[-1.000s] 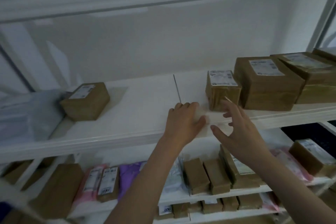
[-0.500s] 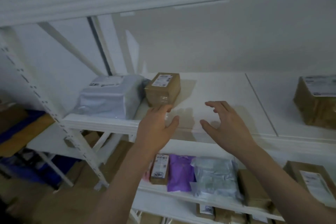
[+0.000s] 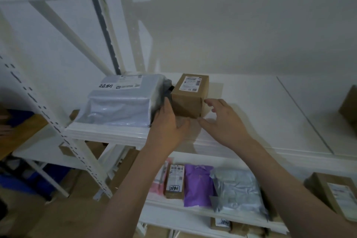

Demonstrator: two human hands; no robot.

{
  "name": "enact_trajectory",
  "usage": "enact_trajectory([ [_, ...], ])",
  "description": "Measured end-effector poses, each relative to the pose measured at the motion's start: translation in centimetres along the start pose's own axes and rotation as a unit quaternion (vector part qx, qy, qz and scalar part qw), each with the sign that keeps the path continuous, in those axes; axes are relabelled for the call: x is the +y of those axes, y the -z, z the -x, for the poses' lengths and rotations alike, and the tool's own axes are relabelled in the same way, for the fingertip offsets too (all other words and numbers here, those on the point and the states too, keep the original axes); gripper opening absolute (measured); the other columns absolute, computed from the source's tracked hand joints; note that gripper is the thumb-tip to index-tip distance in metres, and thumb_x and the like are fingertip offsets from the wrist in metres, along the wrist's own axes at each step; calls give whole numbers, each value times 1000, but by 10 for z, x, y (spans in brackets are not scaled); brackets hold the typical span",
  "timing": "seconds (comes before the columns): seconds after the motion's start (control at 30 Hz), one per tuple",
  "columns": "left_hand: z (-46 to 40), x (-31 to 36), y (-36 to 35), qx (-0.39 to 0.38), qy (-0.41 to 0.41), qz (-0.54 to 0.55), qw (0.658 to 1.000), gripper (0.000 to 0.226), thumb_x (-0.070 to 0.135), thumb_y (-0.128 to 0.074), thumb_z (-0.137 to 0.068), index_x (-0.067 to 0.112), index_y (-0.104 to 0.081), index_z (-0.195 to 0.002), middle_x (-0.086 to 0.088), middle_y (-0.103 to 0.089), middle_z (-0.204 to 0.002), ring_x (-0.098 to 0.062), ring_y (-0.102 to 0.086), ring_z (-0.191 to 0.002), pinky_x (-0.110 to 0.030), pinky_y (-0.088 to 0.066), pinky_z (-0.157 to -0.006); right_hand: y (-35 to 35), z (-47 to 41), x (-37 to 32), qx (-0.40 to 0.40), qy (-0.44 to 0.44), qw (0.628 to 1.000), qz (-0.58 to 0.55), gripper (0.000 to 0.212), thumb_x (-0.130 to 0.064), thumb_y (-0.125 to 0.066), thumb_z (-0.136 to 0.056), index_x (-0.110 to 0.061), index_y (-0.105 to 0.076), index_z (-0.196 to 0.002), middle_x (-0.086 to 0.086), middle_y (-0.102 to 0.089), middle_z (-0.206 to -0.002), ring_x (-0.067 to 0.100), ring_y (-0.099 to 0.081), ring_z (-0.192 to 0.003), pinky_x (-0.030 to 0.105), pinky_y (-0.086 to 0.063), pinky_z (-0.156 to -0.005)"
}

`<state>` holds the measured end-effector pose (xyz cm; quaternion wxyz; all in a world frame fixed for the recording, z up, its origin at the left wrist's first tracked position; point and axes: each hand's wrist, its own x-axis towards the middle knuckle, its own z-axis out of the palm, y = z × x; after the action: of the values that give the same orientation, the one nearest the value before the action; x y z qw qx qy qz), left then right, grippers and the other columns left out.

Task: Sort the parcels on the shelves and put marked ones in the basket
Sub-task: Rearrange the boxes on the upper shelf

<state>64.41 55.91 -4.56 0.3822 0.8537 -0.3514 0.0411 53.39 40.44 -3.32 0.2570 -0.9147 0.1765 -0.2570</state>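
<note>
- Small brown cardboard box (image 3: 190, 95) sits on the white upper shelf (image 3: 251, 114), white label on top, its left side touching a large grey poly mailer (image 3: 123, 100).
- The mailer bears black handwritten characters beside its printed label.
- Left hand (image 3: 167, 123) is at the box's front-left corner, fingers reaching up between box and mailer, thumb spread toward the box's lower front edge. Whether the fingers press the box cannot be told.
- Right hand (image 3: 222, 121) hovers just beside the box's right front corner, fingers spread and lightly curved, holding nothing; contact not evident.
- Lower shelf (image 3: 193, 208): a narrow brown box (image 3: 174, 180) with handwritten marks on its label, a purple mailer (image 3: 198, 185), and a crumpled grey mailer (image 3: 237, 191), side by side.
- Another brown box (image 3: 336, 195) lies further right.
</note>
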Motion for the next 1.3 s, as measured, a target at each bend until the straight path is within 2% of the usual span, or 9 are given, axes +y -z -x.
enact_trajectory([
  [0.1,-9,-3,-5,3,-29,9,1000,70,57,-57,-86,30,-37,-147,10,-54,-138,-9,-51,-129,-39,-50,-103,-2,-6,-3,-1,-5,1000,0,60,-41,-68,-87,-20,-47,-139,0,-53,-130,20,-54,-116,38,-49,-96],
  [0.3,-10,10,-12,-10,-60,37,997,51,38,-65,-91,27,-46,-136,12,-55,-128,-5,-51,-119,-25,-45,-98,8,1,10,1,-26,1000,-12,59,-42,-69,-86,-22,-47,-137,-2,-54,-124,16,-55,-109,29,-45,-86],
  [0.47,9,40,-26,-21,-90,30,995,50,47,-60,-90,27,-46,-134,7,-58,-123,-13,-52,-114,-39,-50,-94,36,34,29,14,-53,998,-15,60,-45,-70,-85,-29,-45,-137,-10,-51,-119,7,-53,-102,29,-50,-87],
  [0.6,44,70,-34,-47,-132,18,990,52,44,-60,-94,28,-42,-140,9,-54,-128,-10,-47,-116,-33,-46,-94,75,80,47,33,-75,997,-12,55,-49,-68,-85,-42,-43,-134,-25,-48,-118,-8,-51,-102,16,-46,-80],
  [0.77,76,90,-33,-62,-151,3,987,46,49,-57,-95,33,-46,-137,17,-58,-122,-4,-47,-115,-28,-46,-90,118,120,65,19,-77,997,11,48,-47,-69,-84,-44,-46,-125,-31,-46,-111,-4,-52,-104,20,-45,-81],
  [0.93,59,97,-43,-79,-144,-67,984,61,64,-53,-91,30,-45,-141,14,-58,-128,-9,-47,-118,-32,-48,-89,129,104,83,0,-90,995,33,76,-52,-75,-78,-36,-40,-144,-24,-46,-122,-1,-48,-107,30,-47,-95],
  [1.03,41,102,-53,-96,-145,-105,979,67,71,-55,-84,31,-45,-137,12,-60,-125,-12,-50,-114,-33,-49,-85,129,88,86,-22,-55,997,47,81,-55,-74,-77,-34,-38,-146,-19,-51,-130,2,-49,-111,33,-47,-97],
  [1.17,30,114,-57,-88,-154,-109,978,67,66,-62,-81,30,-46,-135,9,-60,-122,-14,-51,-111,-31,-47,-81,128,77,85,-13,-18,999,40,76,-49,-74,-81,-32,-38,-146,-15,-54,-129,3,-51,-106,28,-47,-93],
  [1.3,33,129,-53,-12,-181,-73,981,62,50,-64,-90,23,-46,-142,5,-59,-127,-14,-51,-116,-28,-45,-87,135,80,81,41,11,999,19,78,-43,-69,-83,-30,-31,-150,-14,-50,-132,3,-53,-106,36,-53,-90],
])
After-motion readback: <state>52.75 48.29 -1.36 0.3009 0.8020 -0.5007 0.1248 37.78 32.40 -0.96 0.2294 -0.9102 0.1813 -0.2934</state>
